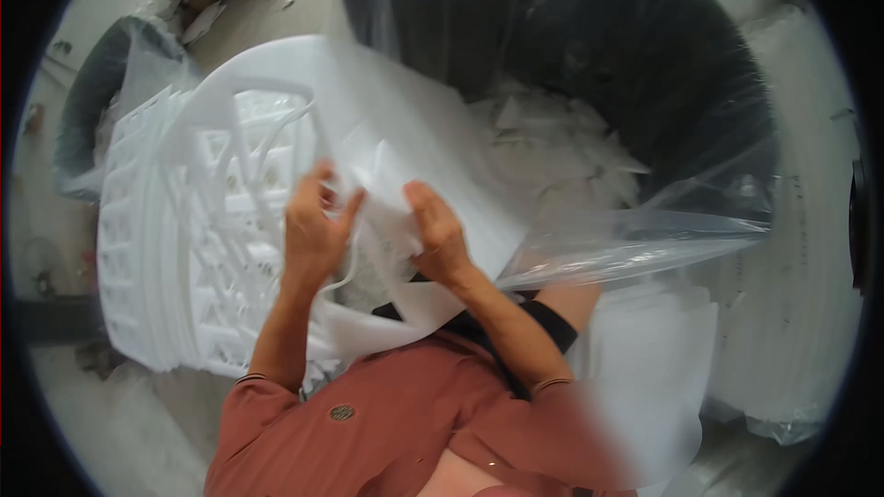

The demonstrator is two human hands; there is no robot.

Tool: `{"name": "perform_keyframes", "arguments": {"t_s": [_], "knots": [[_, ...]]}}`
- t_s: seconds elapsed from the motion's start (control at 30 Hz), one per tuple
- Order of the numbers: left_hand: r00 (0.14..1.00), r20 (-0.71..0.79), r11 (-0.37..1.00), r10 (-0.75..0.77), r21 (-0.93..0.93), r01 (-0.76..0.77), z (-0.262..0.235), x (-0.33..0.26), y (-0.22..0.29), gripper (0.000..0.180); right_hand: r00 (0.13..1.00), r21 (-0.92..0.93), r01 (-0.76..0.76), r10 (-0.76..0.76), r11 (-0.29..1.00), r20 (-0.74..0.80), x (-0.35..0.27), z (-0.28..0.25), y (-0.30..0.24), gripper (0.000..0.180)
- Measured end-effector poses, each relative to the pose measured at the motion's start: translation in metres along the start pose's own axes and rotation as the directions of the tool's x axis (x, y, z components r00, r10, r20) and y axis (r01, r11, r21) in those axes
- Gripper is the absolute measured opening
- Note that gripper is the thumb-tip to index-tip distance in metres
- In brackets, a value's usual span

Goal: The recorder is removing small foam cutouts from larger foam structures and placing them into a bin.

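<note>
Holes in the white sheet (pixel 419 133), left of the big dark bin (pixel 645 64), seem to be being cleared; a careful pull seems needed. The left hand (pixel 318 221) is spread apart; the right hand (pixel 440 235) is blurred, its grip cannot be told. White scraps (pixel 562 129) are held in the bin.

You can read no lettering here: the round badge (pixel 342 412) on your shirt (pixel 410 405) and the dark marks (pixel 797 193) on the pale stack (pixel 783 313) at right are too blurred.

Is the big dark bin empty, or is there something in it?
Not empty: white pieces lie inside the dark bin. How deep they go, I cannot tell.
</note>
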State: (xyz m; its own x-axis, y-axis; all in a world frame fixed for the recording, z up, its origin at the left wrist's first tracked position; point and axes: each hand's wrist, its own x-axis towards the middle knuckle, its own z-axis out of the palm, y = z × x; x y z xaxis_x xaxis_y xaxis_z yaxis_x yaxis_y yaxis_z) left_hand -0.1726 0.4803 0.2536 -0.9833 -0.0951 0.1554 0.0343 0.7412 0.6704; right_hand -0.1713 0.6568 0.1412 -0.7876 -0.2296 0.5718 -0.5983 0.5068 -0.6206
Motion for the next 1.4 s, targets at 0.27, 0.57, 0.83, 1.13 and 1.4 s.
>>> {"name": "perform_keyframes", "arguments": {"t_s": [0.27,0.57,0.83,1.13,1.4], "knots": [[0.991,-0.041,0.975,-0.126,-0.190,0.116,0.036,0.066,-0.098,0.053,0.830,0.864,-0.276,0.558,0.421,-0.006,-0.013,-0.031,0.038,0.052],[0.950,0.308,0.334,0.049,-0.902,0.275,0.047,0.051,-0.075,0.043,0.907,0.668,-0.328,0.421,0.668,0.024,0.019,-0.050,0.040,0.119],[0.932,0.293,0.522,0.215,-0.841,0.145,0.048,0.033,-0.007,0.050,0.837,0.485,-0.465,0.547,0.741,-0.033,0.038,-0.034,0.050,0.035],[0.910,0.389,0.539,0.143,-0.802,0.258,0.049,0.031,-0.023,0.051,0.785,0.762,-0.237,0.581,0.602,-0.215,0.050,-0.098,0.051,0.050],[0.735,0.621,0.651,0.271,-0.681,0.336,0.033,0.021,-0.003,0.077,0.967,0.181,-0.093,0.132,0.979,-0.217,0.086,-0.077,0.019,0.065]]}}
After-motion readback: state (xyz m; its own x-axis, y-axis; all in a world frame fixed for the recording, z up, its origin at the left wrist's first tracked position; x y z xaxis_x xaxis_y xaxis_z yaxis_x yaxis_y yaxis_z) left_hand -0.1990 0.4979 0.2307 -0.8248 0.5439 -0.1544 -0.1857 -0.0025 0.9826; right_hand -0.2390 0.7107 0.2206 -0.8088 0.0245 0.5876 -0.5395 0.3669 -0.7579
